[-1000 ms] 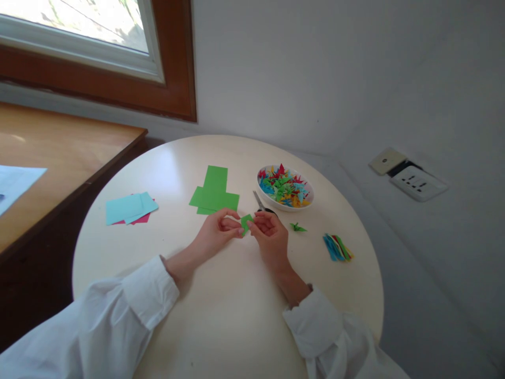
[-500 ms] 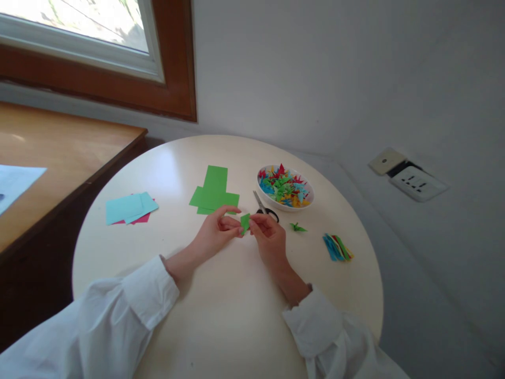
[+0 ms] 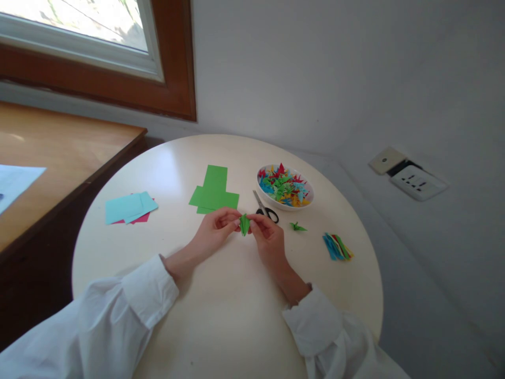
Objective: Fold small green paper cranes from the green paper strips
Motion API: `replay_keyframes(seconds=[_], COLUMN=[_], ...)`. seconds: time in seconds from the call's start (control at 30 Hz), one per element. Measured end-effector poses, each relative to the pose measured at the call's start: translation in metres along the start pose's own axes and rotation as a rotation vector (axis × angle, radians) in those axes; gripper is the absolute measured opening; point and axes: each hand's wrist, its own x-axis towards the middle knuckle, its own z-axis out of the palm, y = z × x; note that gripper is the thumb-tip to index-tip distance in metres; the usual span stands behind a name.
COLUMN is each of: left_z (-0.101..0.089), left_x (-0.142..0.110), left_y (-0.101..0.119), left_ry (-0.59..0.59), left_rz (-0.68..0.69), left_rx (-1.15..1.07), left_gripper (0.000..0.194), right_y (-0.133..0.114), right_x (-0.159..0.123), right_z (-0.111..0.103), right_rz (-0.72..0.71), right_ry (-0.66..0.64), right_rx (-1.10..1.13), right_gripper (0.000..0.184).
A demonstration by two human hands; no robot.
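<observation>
Over the middle of a round cream table (image 3: pixel 221 310), my left hand (image 3: pixel 215 231) and my right hand (image 3: pixel 268 239) pinch a small folded green paper piece (image 3: pixel 244 225) between their fingertips, just above the tabletop. Both hands are closed on it from either side. Behind them lie green paper sheets (image 3: pixel 214 190) and black-handled scissors (image 3: pixel 265 207). A white bowl (image 3: pixel 285 188) full of small coloured folded paper figures stands to the right of the scissors. One small green folded figure (image 3: pixel 297 227) lies on the table right of my right hand.
Light blue and pink paper sheets (image 3: pixel 130 207) lie at the table's left. A bundle of coloured paper strips (image 3: pixel 337 247) lies at the right. A wooden desk (image 3: pixel 59 152) stands to the left under a window. A wall socket (image 3: pixel 418 182) is at the right.
The green piece has been folded narrower between my fingertips. Both hands stay in nearly the same place, the right hand shifted slightly so the scissors' handles now show.
</observation>
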Motion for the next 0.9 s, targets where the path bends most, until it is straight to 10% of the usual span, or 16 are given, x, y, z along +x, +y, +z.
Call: replay_keyframes(seconds=[0.9], left_z=[-0.0016], left_x=[0.0009], left_y=[-0.003], left_ry=[-0.036], left_rz=[-0.009], left_rx=[-0.104], left_gripper=[0.028], right_y=[-0.0006], right_x=[-0.0014], right_z=[-0.003], right_rz=[0.006], right_ry=[-0.039], right_rx=[0.044], right_gripper=[0.017])
